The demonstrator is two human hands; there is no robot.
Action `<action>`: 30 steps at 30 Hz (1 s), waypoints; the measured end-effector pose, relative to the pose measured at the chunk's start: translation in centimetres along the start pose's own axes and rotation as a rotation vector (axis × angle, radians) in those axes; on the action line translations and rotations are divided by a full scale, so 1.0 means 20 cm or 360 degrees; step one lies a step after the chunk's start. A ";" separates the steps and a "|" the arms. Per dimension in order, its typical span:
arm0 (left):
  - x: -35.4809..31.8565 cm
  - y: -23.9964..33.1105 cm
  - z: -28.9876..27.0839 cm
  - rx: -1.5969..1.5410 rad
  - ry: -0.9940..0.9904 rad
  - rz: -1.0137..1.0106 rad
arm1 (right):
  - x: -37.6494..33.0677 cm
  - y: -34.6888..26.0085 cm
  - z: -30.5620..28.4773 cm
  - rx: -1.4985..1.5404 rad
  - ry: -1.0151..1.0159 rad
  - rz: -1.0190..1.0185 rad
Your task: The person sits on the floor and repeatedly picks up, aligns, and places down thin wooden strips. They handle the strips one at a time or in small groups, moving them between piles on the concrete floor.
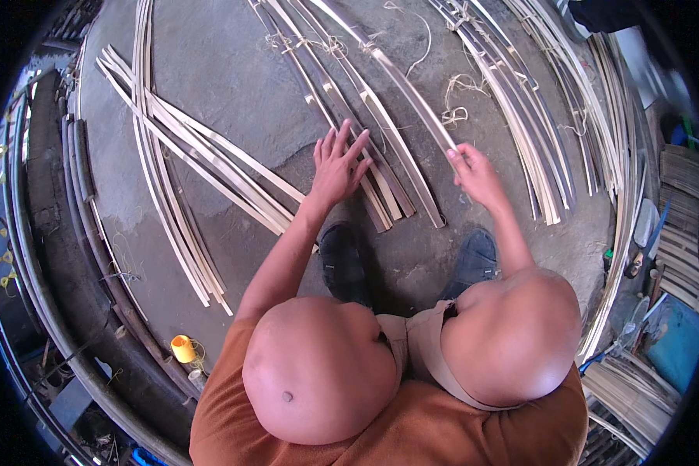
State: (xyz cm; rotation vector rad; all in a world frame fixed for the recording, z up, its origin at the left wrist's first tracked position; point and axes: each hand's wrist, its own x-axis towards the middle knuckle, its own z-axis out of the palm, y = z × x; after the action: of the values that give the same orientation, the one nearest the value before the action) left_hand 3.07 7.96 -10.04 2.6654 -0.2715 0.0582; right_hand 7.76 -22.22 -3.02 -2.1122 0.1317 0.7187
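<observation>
So, right hand (474, 175) pinching near end of long bamboo strip (405, 81), fingers closed; strip running away over floor (217, 74). Left hand (336, 167) spreading fingers wide over tied bundle (331, 89), contact hard to tell.

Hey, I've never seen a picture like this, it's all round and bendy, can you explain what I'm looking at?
It's one view, from a wide fisheye camera on a person's head, looking down; that bends straight edges. There is no machine, just two bare hands. The big rounded shapes are the person's knees. On the grey floor lie long split bamboo strips, some tied in bundles. The left hand is spread over some of them. The right hand holds the near end of a single strip.
</observation>
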 end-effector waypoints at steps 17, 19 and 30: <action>0.42 0.13 0.22 0.0433 -0.0279 0.0353 | -0.34 -0.04 -0.23 0.0507 -0.0001 -0.0387; 0.42 0.14 0.23 0.0383 -0.0302 0.0357 | -0.32 0.06 -0.13 0.0464 0.0014 -0.0282; 0.27 0.06 -0.03 -0.1877 0.0508 -0.0736 | -0.27 -0.08 0.33 0.0465 -0.0150 -0.0476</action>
State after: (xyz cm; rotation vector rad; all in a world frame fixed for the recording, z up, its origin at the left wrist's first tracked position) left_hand 8.18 6.18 -8.50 1.4552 0.3354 0.1260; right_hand 0.97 -17.04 -2.04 -1.7665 -0.1227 0.5796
